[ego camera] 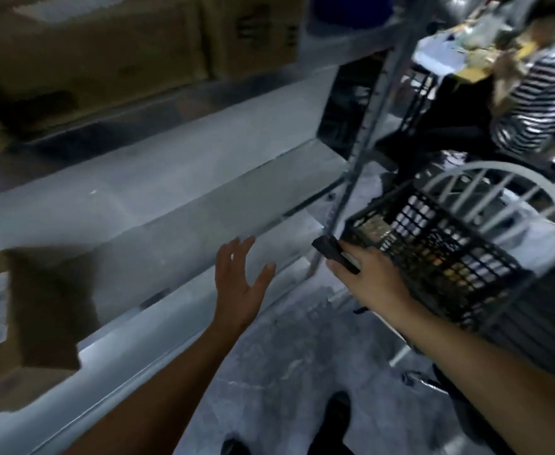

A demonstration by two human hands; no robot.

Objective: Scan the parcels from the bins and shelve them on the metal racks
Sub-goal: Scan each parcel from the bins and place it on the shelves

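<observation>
Item: shelving round, between parcels, by the look of it. Left hand (241,287): empty, palm forward, fingers spread, raised just before the front lip of the metal rack (171,198), not clearly touching it. Right hand (371,279): fingers wrapped round a small black scanner (333,256), flat and matt, held at the near corner of the bin (450,257). Bin: black plastic lattice crate, rigid, square-holed, just beyond the right hand; contents too blurred to name. Parcel (43,307): brown cardboard box, dull and sharp-edged, resting on the shelf well to the left of the left hand, apparently already placed. Rack: grey painted steel, smooth flat shelves; a perforated upright post (365,136) stands between the two hands and farther back. Large cardboard cartons (105,50) on the tier above the left hand. Floor (286,356): mottled grey concrete beneath both forearms. Next move, as judged: the free left hand goes to the bin for a fresh parcel, label turned toward the scanner.
</observation>
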